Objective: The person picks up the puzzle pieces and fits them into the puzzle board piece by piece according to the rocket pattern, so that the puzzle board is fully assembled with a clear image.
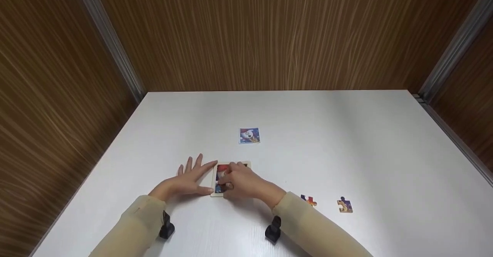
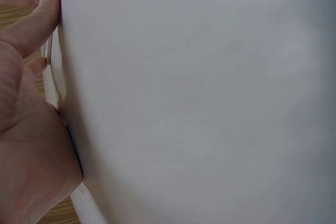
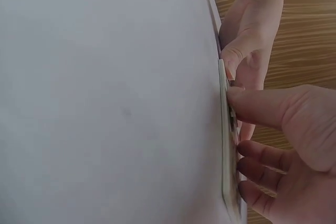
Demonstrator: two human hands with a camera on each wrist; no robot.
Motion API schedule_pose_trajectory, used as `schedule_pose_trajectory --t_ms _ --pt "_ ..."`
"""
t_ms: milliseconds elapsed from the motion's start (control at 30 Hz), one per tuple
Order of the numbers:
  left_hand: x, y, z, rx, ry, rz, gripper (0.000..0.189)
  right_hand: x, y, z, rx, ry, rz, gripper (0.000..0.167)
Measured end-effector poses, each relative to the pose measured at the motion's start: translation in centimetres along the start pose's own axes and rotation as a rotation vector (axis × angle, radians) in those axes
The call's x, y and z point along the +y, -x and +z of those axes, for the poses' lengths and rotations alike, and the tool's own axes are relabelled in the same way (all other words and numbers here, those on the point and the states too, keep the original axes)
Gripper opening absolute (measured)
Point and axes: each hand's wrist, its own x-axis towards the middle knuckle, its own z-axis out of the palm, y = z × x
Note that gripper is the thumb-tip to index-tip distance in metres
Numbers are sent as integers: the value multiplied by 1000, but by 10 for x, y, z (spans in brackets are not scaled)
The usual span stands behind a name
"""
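A small jigsaw tray (image 1: pixel 213 178) with a pale border and a colourful picture lies flat on the white table. My left hand (image 1: pixel 188 180) is beside it with fingers spread. Its index finger and thumb touch the tray's left border. Over the tray, my right hand (image 1: pixel 244 182) rests its fingertips on the picture and covers much of the right part. In the right wrist view, the thumb (image 3: pixel 262 106) and the other fingers press on the tray's face, spaced apart. Whether a loose piece lies beneath these fingers is hidden.
Two loose jigsaw pieces, one partly behind the right sleeve (image 1: pixel 309 200) and another piece (image 1: pixel 345 205) farther right, lie on the table (image 1: pixel 327 141). A small square picture card (image 1: pixel 249 135) lies beyond the tray. Wood-grain panels (image 1: pixel 269 37) stand behind and at both sides.
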Motion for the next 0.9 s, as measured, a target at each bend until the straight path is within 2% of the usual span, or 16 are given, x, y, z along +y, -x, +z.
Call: schedule_pose_trajectory --t_ms 133,367,633,733,900 --pt "1 -2 0 8 -7 -3 88 -1 2 -1 -21 48 -17 36" --pt "-1 -3 1 9 8 -13 88 1 0 1 18 -60 15 26" --pt "-1 -1 2 4 17 -10 89 0 -2 3 46 -32 12 23" --pt "-1 0 1 4 15 -3 88 0 -2 2 34 -28 6 25" --pt "0 1 0 -3 20 0 88 2 -1 -1 11 -77 -29 24"
